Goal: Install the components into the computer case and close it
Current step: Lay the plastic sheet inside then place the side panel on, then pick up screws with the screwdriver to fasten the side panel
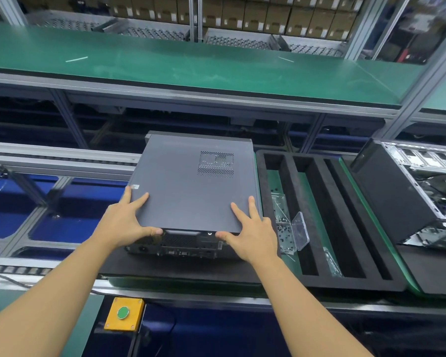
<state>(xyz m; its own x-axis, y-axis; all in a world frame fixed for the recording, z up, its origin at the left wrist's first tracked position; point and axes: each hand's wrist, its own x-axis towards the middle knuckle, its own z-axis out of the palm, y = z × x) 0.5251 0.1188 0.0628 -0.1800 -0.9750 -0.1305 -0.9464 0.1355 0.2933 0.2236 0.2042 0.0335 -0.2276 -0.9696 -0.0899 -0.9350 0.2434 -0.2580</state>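
Head view: the closed computer case (191,181) lies flat on a black mat (165,270) on the surface. Its grey side panel (180,202) faces up. The left hand (125,222) and the right hand (251,234) press on the panel's near corners, fingers spread straight, thumbs against the case's near edge. Right of the case sits a slotted foam tray (304,191) with a clear screw box (291,234); beyond it, well apart from the case, stands an open chassis (397,197).

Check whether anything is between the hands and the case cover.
Nothing visible is. The left hand and right hand lie directly on the cover, fingers flat on top, thumbs against its near edge.
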